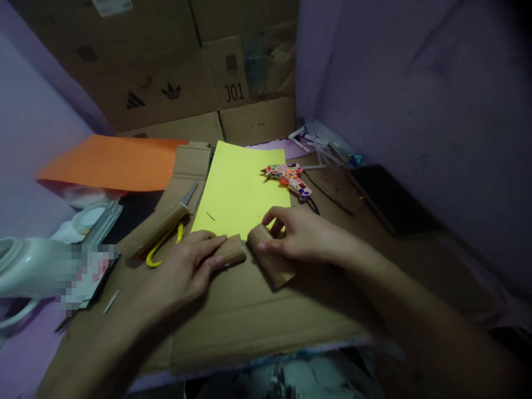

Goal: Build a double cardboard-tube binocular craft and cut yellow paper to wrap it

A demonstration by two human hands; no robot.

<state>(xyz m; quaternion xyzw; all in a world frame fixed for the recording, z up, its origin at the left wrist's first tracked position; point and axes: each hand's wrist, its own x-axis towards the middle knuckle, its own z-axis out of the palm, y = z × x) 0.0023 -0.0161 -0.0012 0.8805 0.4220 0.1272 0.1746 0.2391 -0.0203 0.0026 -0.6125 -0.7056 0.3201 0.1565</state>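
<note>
My left hand [193, 263] is closed over a small folded cardboard piece [235, 249] lying on the large cardboard sheet [257, 327]. Just to its right, my right hand [301, 233] grips a bent cardboard strip [276, 271] between thumb and fingers. A narrow gap separates the two pieces. Beyond my hands lies a yellow paper sheet [241, 183]. A flower-patterned glue gun [288, 177] rests on that paper's right edge. Left of the paper, scissors with a yellow handle [154, 260] lie partly under a rolled cardboard piece [153, 230].
A white ceramic jug [33, 269] lies at the left edge, near orange paper [112, 163]. On the right sits a dark flat device [399, 199]. White sticks [328, 144] are heaped at the back right, before stacked cardboard boxes [166, 66]. Purple-covered walls [415, 100] flank the surface.
</note>
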